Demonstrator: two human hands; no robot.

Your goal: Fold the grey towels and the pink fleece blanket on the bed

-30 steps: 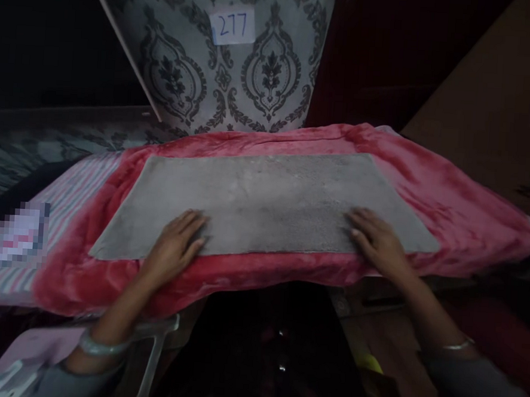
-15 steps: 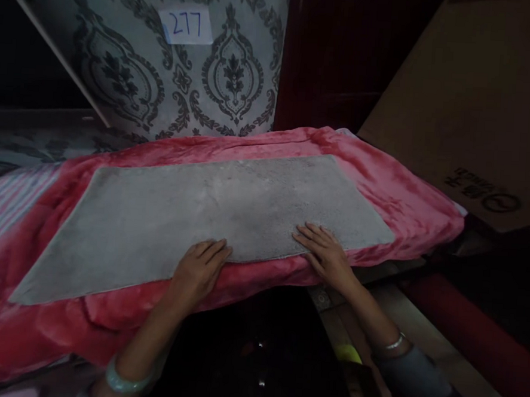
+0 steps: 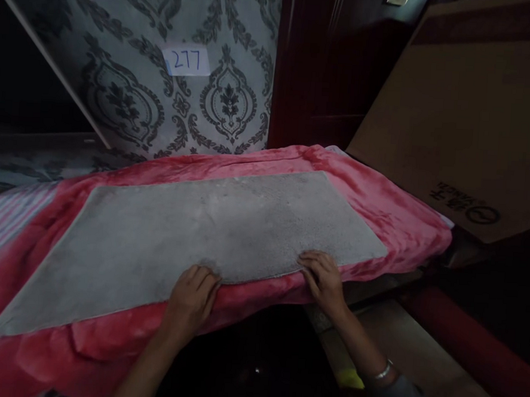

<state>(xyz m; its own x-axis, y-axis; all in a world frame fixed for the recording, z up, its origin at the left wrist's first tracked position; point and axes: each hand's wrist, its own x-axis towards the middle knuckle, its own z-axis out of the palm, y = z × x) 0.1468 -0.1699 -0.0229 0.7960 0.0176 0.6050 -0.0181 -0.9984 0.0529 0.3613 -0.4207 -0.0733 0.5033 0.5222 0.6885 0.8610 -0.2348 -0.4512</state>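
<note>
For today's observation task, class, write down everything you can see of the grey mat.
The grey mat is a long, thin, four-cornered sheet that looks like soft, short-piled fabric, with faint lighter patches near its middle. It lies spread out, nearly flat, on the pink-red blanket, which shows along all four sides. The left hand and right hand touch its near edge, both partly curled; whether they pinch it is unclear. Its underside is hidden.
</note>
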